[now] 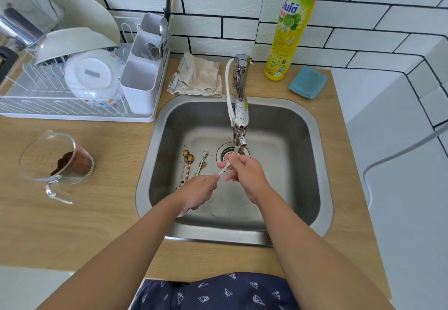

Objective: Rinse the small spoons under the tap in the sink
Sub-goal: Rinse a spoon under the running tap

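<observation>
Rinsing | my left hand (pixel 202 187) pinches a white spoon (pixel 224 168) by its handle, my right hand (pixel 244 171) rubs its bowl under the tap (pixel 240 115) | other spoons (pixel 191 166) wait on the sink (pixel 303 154) floor | best turned slowly in the stream.

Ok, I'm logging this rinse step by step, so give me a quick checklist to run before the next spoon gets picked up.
1. Water running from the tap: ok, a stream falls at the spout.
2. White spoon under the stream: ok.
3. Grip: ok, left hand pinches the handle end, right hand holds the bowl end.
4. White spoon clean: cannot tell.
5. Spoons left to rinse: ok, the gold spoons and silver spoon lie on the sink floor.
6. Drain open: cannot tell, hands cover part.
</observation>
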`<state>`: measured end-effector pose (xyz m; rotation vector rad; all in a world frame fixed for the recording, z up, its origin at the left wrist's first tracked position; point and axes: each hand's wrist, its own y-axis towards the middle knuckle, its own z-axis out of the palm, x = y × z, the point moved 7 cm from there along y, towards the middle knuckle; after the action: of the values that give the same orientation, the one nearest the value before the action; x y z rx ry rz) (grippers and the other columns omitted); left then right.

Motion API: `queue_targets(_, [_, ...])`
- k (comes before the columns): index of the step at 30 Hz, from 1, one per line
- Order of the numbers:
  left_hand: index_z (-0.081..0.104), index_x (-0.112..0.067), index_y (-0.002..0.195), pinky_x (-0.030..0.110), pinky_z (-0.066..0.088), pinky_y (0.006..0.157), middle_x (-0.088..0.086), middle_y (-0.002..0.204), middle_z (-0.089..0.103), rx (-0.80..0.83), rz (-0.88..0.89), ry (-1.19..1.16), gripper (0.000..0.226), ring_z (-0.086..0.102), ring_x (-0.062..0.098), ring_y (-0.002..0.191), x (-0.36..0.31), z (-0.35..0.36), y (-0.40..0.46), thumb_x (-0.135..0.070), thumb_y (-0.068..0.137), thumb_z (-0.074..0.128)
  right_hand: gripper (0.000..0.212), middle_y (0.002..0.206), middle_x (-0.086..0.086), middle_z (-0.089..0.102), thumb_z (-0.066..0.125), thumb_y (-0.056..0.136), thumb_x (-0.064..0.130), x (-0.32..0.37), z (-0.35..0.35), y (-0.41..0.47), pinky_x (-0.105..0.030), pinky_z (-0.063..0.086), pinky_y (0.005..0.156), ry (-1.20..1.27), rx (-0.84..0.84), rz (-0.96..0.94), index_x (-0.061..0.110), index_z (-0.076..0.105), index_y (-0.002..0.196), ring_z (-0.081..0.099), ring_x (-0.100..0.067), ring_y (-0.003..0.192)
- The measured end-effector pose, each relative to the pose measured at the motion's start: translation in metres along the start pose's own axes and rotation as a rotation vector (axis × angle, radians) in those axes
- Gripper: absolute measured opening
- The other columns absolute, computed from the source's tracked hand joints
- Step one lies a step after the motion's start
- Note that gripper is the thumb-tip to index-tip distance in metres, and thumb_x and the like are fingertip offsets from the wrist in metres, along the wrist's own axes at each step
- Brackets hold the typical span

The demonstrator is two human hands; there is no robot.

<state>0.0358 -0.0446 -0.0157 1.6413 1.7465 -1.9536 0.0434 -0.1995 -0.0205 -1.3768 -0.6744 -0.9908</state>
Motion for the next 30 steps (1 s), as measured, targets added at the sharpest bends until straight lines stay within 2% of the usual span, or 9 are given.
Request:
queue_targets(3, [0.035,-0.027,0.064,0.024,0.009,0.042,-0.004,0.059,0.022,0.130,-0.067,-0.203,0.045,0.011,0.014,0.050,0.005,0.001,0.000,-0.053,0.099,0.041,0.015,0.107,0.005,0.080,0.058,0.103,0.020,0.000,0.002,0.000,-0.018,0.049,0.068,0.035,0.121,-0.011,0.020,0.068,0.115,0.065,-0.004,0.062])
queue_targets(6, [0.040,-0.027,0.065,0.023,0.010,0.040,-0.003,0.061,0.023,0.237,-0.105,-0.312,0.044,0.010,0.013,0.051,0.004,0.006,-0.001,-0.054,0.099,0.045,0.005,0.093,0.001,0.081,0.068,0.098,0.016,0.004,-0.001,-0.001,-0.017,0.050,0.061,-0.017,0.083,-0.078,0.019,0.071,0.100,0.060,-0.007,0.054])
queue_targets(9, [0.048,-0.023,0.076,0.023,0.010,0.040,-0.005,0.059,0.036,0.194,-0.086,-0.212,0.042,0.015,0.011,0.050,-0.001,0.008,-0.001,-0.055,0.101,0.041,0.016,0.082,-0.003,0.079,0.069,0.098,0.023,0.005,-0.008,-0.001,-0.021,0.051,0.057,-0.082,-0.046,-0.121,0.019,0.074,0.083,0.062,-0.011,0.049])
queue_targets(14, [0.043,-0.022,0.072,0.023,0.013,0.039,-0.007,0.054,0.035,0.126,-0.083,-0.144,0.044,0.016,0.011,0.047,0.001,0.006,0.001,-0.053,0.102,0.037,0.012,0.096,0.000,0.080,0.060,0.102,0.020,0.004,-0.006,-0.006,-0.017,0.051,0.061,-0.223,-0.064,-0.160,0.021,0.071,0.097,0.068,-0.009,0.056])
queue_targets(18, [0.045,-0.025,0.066,0.022,0.013,0.038,-0.006,0.054,0.035,0.198,-0.121,-0.203,0.046,0.015,0.012,0.049,0.008,0.008,0.000,-0.054,0.101,0.039,0.005,0.078,-0.002,0.075,0.070,0.095,0.020,0.011,-0.008,-0.009,-0.014,0.049,0.053,-0.320,-0.151,-0.244,0.017,0.073,0.092,0.058,-0.003,0.047])
queue_targets(22, [0.048,-0.022,0.072,0.020,0.016,0.036,-0.004,0.057,0.043,0.183,-0.116,-0.183,0.044,0.019,0.010,0.045,0.006,0.008,0.005,-0.055,0.101,0.038,0.019,0.088,0.006,0.079,0.056,0.103,0.021,0.010,-0.008,-0.004,-0.025,0.053,0.065,-0.295,-0.099,-0.184,0.014,0.072,0.096,0.064,-0.010,0.053])
queue_targets(24, [0.050,-0.019,0.079,0.021,0.023,0.040,-0.002,0.063,0.051,0.105,-0.054,-0.079,0.044,0.026,0.009,0.044,-0.004,0.008,0.011,-0.055,0.101,0.035,0.013,0.092,0.003,0.079,0.059,0.101,0.017,0.009,-0.010,-0.003,-0.031,0.055,0.070,-0.211,-0.071,-0.154,0.013,0.072,0.101,0.064,-0.011,0.058])
queue_targets(27, [0.054,-0.020,0.081,0.028,0.039,0.058,-0.003,0.076,0.060,-0.048,0.162,0.155,0.043,0.046,0.010,0.060,-0.040,0.012,0.024,-0.050,0.103,0.033,0.014,0.081,0.004,0.078,0.063,0.099,0.017,0.017,-0.026,-0.002,-0.016,0.049,0.058,-0.151,-0.153,-0.195,0.015,0.073,0.089,0.061,-0.006,0.053])
queue_targets(30, [0.051,-0.030,0.075,0.029,0.038,0.063,-0.009,0.073,0.058,-0.159,0.337,0.310,0.036,0.052,0.008,0.069,-0.075,0.019,0.037,-0.044,0.104,0.036,0.018,0.075,0.011,0.077,0.063,0.100,0.019,0.034,-0.048,0.000,-0.017,0.046,0.052,-0.166,-0.269,-0.227,0.023,0.072,0.085,0.056,-0.005,0.047])
